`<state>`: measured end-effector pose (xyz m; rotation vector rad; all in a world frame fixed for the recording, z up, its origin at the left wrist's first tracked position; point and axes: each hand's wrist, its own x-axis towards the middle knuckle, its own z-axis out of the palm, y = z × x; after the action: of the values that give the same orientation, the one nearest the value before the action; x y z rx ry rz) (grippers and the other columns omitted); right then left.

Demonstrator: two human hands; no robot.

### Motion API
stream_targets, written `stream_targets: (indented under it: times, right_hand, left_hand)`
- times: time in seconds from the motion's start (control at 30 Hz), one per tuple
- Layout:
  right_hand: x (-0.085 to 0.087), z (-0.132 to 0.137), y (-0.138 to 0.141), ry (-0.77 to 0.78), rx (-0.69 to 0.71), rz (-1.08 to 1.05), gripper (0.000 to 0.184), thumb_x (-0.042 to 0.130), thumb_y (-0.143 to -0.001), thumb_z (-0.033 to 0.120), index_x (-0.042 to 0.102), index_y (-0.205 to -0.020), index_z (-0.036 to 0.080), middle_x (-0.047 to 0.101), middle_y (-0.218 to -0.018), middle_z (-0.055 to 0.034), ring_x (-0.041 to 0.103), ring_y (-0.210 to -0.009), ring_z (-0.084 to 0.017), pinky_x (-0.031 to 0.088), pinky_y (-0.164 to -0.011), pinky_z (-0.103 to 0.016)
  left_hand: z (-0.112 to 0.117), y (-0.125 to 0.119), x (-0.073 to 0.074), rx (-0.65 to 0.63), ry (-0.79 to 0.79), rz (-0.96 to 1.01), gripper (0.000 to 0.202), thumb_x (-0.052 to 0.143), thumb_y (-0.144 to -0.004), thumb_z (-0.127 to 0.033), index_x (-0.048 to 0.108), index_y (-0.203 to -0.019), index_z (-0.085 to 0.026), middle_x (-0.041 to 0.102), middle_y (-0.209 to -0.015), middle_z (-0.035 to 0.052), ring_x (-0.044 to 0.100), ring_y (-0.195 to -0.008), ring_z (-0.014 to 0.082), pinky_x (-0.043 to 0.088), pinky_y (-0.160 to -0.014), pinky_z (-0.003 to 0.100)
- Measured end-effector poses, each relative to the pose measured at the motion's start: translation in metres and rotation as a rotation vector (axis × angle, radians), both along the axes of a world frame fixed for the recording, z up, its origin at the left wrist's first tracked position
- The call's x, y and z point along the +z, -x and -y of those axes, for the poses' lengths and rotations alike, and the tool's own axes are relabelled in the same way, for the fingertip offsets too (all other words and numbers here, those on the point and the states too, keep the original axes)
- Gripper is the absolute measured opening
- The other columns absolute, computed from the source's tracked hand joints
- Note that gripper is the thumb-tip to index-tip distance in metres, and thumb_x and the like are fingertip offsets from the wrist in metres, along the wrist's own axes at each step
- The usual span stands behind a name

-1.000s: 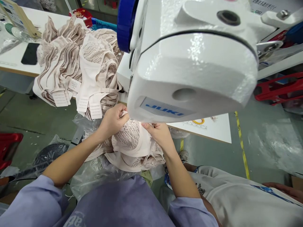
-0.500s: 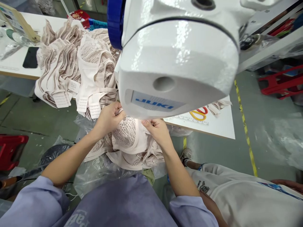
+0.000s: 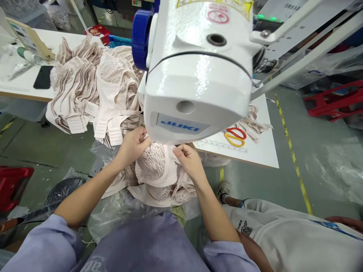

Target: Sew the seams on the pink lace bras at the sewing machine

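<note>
Red and yellow scissors lie on the white bench. A black phone lies near a big pile of bras. A red stool sits on the floor.

A white sewing table carries a white Juki sewing machine. A heap of beige lace bras lies to its left. To its right, red-and-yellow scissors lie just beside beige strap pieces.
</note>
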<state>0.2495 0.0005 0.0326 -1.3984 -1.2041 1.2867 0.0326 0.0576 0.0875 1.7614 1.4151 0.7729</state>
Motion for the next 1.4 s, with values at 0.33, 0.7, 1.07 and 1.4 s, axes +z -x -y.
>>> stream_targets:
  times: [0.33, 0.7, 1.07, 1.4]
  right_hand:
    - [-0.007, 0.032, 0.009, 0.062, 0.148, -0.045, 0.056, 0.073, -0.078, 0.059, 0.062, -0.115, 0.02, 0.069, -0.109, -0.0087, 0.064, -0.099, -0.027, 0.051, -0.08, -0.033]
    - [-0.025, 0.099, 0.008, 0.222, -0.001, -0.303, 0.041, 0.066, -0.085, 0.052, 0.069, -0.108, 0.019, 0.074, -0.098, -0.012, 0.07, -0.089, -0.029, 0.056, -0.08, -0.041]
    - [0.0, 0.078, -0.09, -0.525, -0.464, 0.452, 0.032, 0.071, -0.084, 0.029, 0.066, -0.114, 0.039, 0.068, -0.102, -0.0077, 0.069, -0.086, -0.028, 0.058, -0.069, -0.043]
    - [0.201, -0.03, -0.016, -1.246, -0.381, 0.961, 0.024, 0.055, -0.099, 0.029, 0.072, -0.116, 0.022, 0.064, -0.123, -0.0097, 0.056, -0.118, -0.019, 0.046, -0.105, -0.036]
  left_hand:
    - [0.056, 0.037, -0.09, 0.054, 0.245, 0.246, 0.053, 0.059, -0.091, -0.053, 0.045, -0.13, -0.02, 0.055, -0.134, 0.0153, 0.055, -0.126, 0.0271, 0.047, -0.105, 0.043]
    - [0.095, 0.034, -0.103, -0.199, -0.095, 0.076, 0.064, 0.061, -0.092, -0.045, 0.038, -0.145, -0.019, 0.04, -0.152, 0.0191, 0.039, -0.143, 0.0329, 0.034, -0.117, 0.053]
    - [0.139, 0.005, -0.17, -0.389, -0.346, -0.356, 0.069, 0.065, -0.086, -0.034, 0.041, -0.15, -0.023, 0.029, -0.161, 0.0186, 0.03, -0.148, 0.0397, 0.041, -0.112, 0.06]
    - [0.118, 0.024, -0.158, -0.181, -0.573, -0.146, 0.038, 0.052, -0.094, -0.042, 0.057, -0.128, -0.026, 0.052, -0.144, 0.0144, 0.055, -0.13, 0.0364, 0.053, -0.101, 0.054]
